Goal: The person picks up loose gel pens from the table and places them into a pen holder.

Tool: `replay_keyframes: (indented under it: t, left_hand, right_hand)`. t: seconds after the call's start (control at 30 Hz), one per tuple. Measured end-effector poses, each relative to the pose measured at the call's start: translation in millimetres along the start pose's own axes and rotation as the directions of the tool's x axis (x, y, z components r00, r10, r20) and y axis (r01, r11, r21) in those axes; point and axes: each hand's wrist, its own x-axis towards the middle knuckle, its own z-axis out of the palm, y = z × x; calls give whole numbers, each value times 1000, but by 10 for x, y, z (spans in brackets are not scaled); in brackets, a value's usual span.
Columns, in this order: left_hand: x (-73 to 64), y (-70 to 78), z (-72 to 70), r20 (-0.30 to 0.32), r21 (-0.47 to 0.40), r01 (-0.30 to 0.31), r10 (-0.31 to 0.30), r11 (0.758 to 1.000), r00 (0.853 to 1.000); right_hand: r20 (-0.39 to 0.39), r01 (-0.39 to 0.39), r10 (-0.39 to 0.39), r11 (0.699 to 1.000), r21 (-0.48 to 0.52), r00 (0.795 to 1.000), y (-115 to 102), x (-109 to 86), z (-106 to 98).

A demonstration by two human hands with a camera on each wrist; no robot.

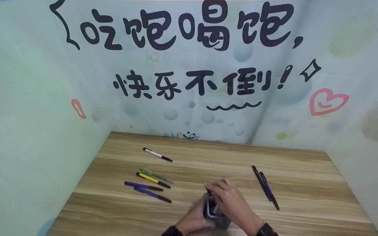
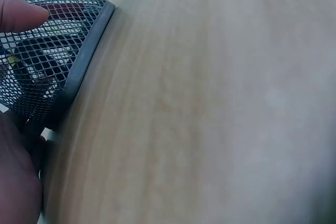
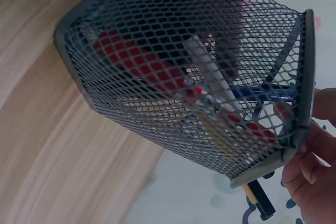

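Note:
A dark metal-mesh pen holder stands on the table near the front edge, its opening facing up and partly hidden by the hands. My left hand grips its left side, and the thumb lies against the mesh in the left wrist view. My right hand curls over the opening, its fingertips pinching a dark pen at the rim, mostly hidden. Through the mesh in the right wrist view show a red pen, a blue pen and a yellow pen whose black end sticks out.
Left on the wooden table lie two purple pens, a yellow pen and a green pen. A white pen lies behind them. Two dark pens lie to the right. A printed cloth walls the back and sides.

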Motion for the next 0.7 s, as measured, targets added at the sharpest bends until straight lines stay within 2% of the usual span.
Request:
replay_keyframes:
  t: [0.2, 0.3, 0.4, 0.47, 0.53, 0.63, 0.7]
  left_hand:
    - [-8, -5, -5, -6, 4, -45, 45, 999, 999]
    - [-8, -8, -3, -3, -17, -78, 78, 997, 997]
    - [7, -8, 6, -5, -48, -96, 96, 994, 995]
    - [13, -10, 13, -20, -58, -83, 81, 995, 996]
    - [16, -9, 22, -35, -50, -66, 65, 997, 997]
    - [15, -10, 26, -57, -9, -58, 57, 998, 997]
    - [14, 0, 27, -63, 18, -60, 61, 998, 996]
  right_hand:
    - [9, 4, -4, 1000, 9, 1000, -3, -22, -15]
    - [-24, 18, -17, 999, 43, 1000, -5, -30, -42]
    - [-83, 6, 2, 995, 95, 997, 26, -42, -85]
    - [-132, -25, 42, 992, 126, 990, 79, -58, -116]
    - [-172, -88, 115, 984, 154, 978, 156, -82, -146]
    - [-217, -215, 256, 957, 193, 942, 311, -132, -174]
    - [-214, -306, 348, 929, 206, 913, 432, -176, -185]
